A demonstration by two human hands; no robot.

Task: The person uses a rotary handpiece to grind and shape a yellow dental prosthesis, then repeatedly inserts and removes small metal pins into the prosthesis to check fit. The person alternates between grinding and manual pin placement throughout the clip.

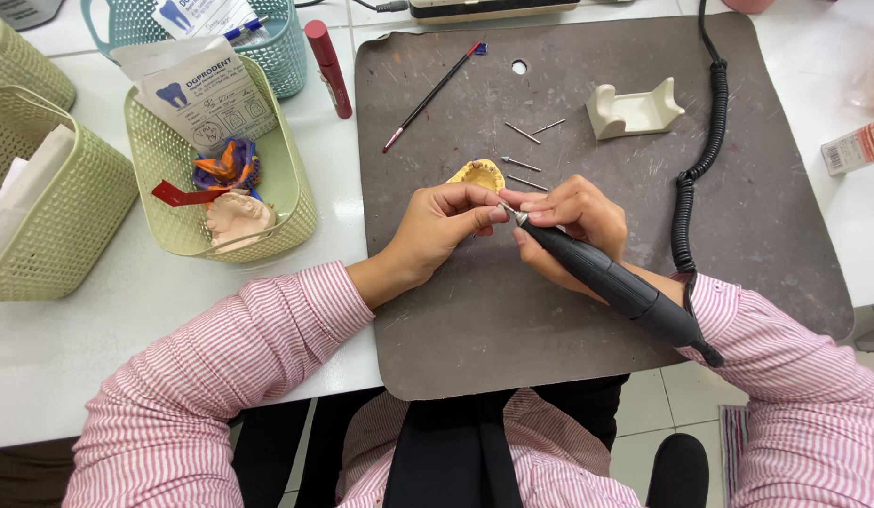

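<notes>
1. Broadly, a white desk (127, 310) fills the frame, and a dark grey work mat (550, 282) lies over its centre and right.
2. At the left edge sit three perforated baskets; the pale green basket (291, 202) nearest the mat holds a paper slip, a pink dental cast (235, 216) and a blue-and-orange piece.
3. A black coiled cable (686, 198) runs down the right side of the mat from the top edge towards the person's right sleeve.
4. The black handpiece (606, 277) lies slanted in the lower centre, held pen-fashion by the right hand (573, 221), whose fingers are closed round its front end. It looks stiff and fairly light, with a smooth body, so a grip near the nose seems the steadiest.
5. The left hand (437, 226) sits just left of it, thumb and fingertips pinched narrow on the small metal tip (510, 213) at the nose. That tip looks thin and slippery, best taken by its shank.
6. A yellow dental cast (476, 172) rests on the mat just above the hands; it looks hard but brittle.
7. A cream holder (635, 111) stands upper right, a red-tipped brush (432, 94) upper centre.
8. Several loose burs (522, 134) lie scattered between them.
</notes>
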